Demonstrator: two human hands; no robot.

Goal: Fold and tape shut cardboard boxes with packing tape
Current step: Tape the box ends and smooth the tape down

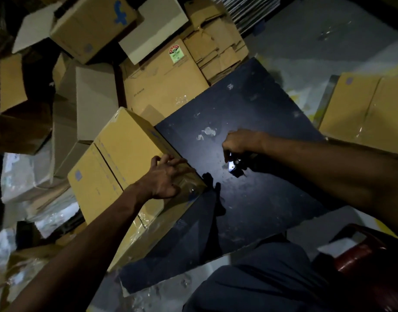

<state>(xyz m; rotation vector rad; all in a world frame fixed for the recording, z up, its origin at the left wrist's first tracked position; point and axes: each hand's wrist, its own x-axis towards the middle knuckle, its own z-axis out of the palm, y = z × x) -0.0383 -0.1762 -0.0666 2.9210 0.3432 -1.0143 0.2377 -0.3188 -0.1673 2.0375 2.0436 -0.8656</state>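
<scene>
Your left hand (167, 176) lies palm down on the near corner of the cardboard box (126, 158), fingers spread and pressing flat on a strip of clear packing tape (189, 188) that wraps over that corner; it grips nothing, only holds the tape down. The forearm runs in from the lower left, straight and low.

Your right hand (240, 143) hangs over the dark board (249, 199), knuckles up, fingers curled shut round a small tool (233, 164) with a shiny metal tip; what tool it is you cannot tell. The tip sits just above the board, apart from the box.

The box is closed, seam up, and rests tilted against the board's left edge, its taped corner overlapping the board. The board's middle, between your hands, lies bare apart from scraps of old tape. To the left and beyond, loose cartons (87, 25) and flattened cardboard (216, 46) crowd close against the box. Another folded carton (360, 113) lies at the board's far right edge, and a red stool (360, 255) stands near your knee (272, 278).
</scene>
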